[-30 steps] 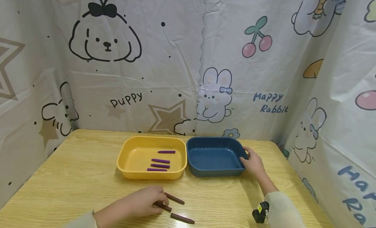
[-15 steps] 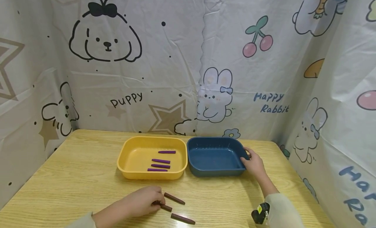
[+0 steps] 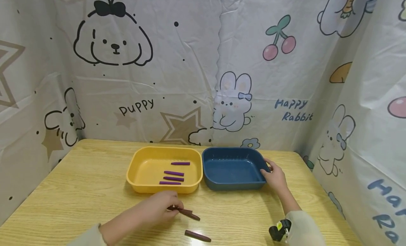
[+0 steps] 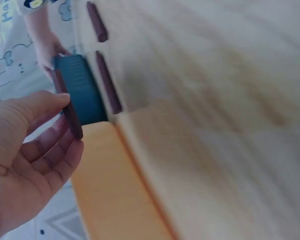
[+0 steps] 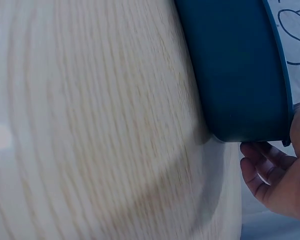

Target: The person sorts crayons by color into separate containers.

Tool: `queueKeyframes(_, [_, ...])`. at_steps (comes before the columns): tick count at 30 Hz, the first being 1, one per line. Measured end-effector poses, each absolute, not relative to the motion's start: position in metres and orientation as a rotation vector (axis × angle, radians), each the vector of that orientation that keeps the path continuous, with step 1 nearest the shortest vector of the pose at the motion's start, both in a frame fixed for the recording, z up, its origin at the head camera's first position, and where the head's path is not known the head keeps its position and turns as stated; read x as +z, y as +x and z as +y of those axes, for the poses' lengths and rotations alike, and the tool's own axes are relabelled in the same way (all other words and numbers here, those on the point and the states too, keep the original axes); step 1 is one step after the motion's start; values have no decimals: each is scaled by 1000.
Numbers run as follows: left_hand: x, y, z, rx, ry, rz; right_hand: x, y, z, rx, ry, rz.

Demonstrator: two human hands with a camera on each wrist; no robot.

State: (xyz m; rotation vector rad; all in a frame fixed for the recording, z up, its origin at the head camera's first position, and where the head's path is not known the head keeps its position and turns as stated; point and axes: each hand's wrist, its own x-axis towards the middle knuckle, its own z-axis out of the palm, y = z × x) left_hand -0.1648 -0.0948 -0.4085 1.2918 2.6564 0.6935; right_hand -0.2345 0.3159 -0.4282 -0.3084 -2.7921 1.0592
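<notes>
My left hand (image 3: 160, 207) pinches a brown crayon (image 4: 73, 119) between thumb and fingers, held just above the table in front of the yellow bin (image 3: 130, 182). Two more brown crayons lie on the table: one (image 3: 194, 216) overlaps the held crayon in the head view, the other (image 3: 197, 236) is closer to the front. Several purple crayons (image 3: 173, 178) rest inside the yellow bin. At the right, my right hand (image 3: 275, 176) grips the right end of the blue bin (image 3: 234, 186), thumb at the rim and fingers against the outer wall.
Both bins stand side by side toward the back of the wooden table (image 3: 79, 189). Behind and at the sides hangs a printed curtain (image 3: 177, 80). A black device with a yellow mark (image 3: 280, 229) is worn at the right sleeve.
The left hand has picked up one brown crayon from the table and moved slightly up and toward the yellow bin. The right hand has stayed on the blue bin.
</notes>
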Motion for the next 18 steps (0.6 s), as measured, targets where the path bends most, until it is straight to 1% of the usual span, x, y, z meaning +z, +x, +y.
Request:
queueKeyframes(3, [-402, -169, -90, 695, 1301, 2673, -429, -235, 316, 1066, -310, -2784])
queueKeyframes(10, [-389, -178, -79, 783, 1226, 2689, -432, -236, 317, 1107, -333, -2769])
queueKeyframes(18, [-381, -190, -66, 820, 1190, 2758, -433, -236, 317, 1156, -350, -2749])
